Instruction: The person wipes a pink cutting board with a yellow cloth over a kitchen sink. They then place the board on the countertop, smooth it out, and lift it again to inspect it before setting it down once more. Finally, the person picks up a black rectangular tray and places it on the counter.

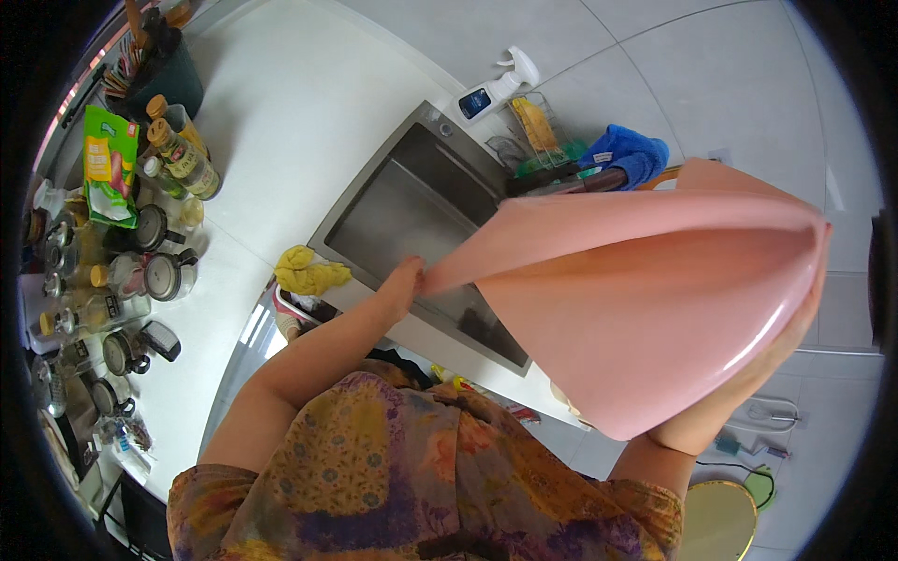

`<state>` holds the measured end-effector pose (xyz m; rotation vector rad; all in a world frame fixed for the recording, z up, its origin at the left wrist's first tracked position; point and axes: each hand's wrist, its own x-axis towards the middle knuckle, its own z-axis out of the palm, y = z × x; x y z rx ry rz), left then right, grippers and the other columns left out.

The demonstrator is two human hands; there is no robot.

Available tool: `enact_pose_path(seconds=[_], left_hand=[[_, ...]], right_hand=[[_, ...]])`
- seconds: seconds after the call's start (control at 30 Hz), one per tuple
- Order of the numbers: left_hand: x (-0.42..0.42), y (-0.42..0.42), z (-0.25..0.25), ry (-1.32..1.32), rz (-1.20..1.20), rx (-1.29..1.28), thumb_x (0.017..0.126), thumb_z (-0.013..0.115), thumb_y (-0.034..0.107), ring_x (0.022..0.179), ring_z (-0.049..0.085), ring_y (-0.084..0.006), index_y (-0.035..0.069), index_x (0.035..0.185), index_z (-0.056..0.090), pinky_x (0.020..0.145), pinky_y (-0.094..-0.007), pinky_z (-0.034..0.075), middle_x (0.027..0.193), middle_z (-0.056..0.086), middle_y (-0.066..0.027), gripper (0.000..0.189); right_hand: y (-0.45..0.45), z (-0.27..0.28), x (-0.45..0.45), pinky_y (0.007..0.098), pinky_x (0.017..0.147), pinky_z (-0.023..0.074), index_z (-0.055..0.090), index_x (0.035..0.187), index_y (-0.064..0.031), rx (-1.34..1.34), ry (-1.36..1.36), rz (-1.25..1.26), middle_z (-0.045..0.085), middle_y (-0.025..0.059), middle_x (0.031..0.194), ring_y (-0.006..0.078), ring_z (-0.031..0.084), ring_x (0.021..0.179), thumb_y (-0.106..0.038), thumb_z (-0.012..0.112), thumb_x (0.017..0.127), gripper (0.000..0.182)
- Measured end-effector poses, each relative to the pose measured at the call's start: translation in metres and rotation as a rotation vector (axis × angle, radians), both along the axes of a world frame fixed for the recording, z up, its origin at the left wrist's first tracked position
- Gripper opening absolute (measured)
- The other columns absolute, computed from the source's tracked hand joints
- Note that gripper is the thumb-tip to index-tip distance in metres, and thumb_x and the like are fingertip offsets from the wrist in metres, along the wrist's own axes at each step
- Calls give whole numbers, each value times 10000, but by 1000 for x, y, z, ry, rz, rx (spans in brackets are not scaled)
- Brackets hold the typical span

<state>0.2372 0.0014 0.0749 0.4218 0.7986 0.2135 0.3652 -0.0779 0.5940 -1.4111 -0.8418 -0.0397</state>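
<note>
A large, smooth pink sheet, perhaps a silicone mat [603, 336], is raised and folded over the right side of the sink. My left hand [405, 282] grips its narrow left corner over the sink's near rim. My right hand [800, 319] holds the far right edge from behind and below, where most of the fingers are hidden by the sheet. Beneath the sheet lies a dark rectangular sink [393, 203], its right part covered from view.
A yellow cloth [309, 272] lies by the sink's left corner. Behind the sink stand a white spray bottle [494, 91], a wire rack [544, 126] and a blue cloth [628, 154]. Glass jars [165, 277] and oil bottles [186, 161] crowd the white counter [280, 126] at left.
</note>
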Motion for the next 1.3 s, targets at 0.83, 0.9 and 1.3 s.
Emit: enact_pose_path(seconds=[0.83, 0.9, 1.3], left_hand=[[-34, 194, 187, -916, 569, 313, 954, 570, 248, 1238, 510, -233, 60, 1442, 356, 1045, -416, 392, 1362, 519, -105, 565], [-32, 189, 171, -710, 501, 405, 953, 564, 186, 1119, 589, -182, 38, 1439, 349, 953, -316, 468, 1277, 582, -82, 551], [-62, 247, 160, -425, 412, 545, 957, 587, 175, 742, 609, -66, 73, 989, 641, 672, -217, 490, 884, 678, 7, 120]], right_hand=[[-57, 35, 13, 318, 911, 474, 597, 1152, -16, 102, -74, -303, 630, 101, 1126, 172, 596, 1020, -393, 478, 999, 424], [-60, 36, 13, 319, 906, 478, 602, 1144, -21, 100, -57, -307, 633, 101, 1121, 171, 598, 1013, -399, 477, 1000, 424], [-117, 21, 69, 329, 877, 494, 597, 1151, -8, -132, 18, -379, 642, 93, 1113, 203, 606, 1003, -383, 539, 975, 418]])
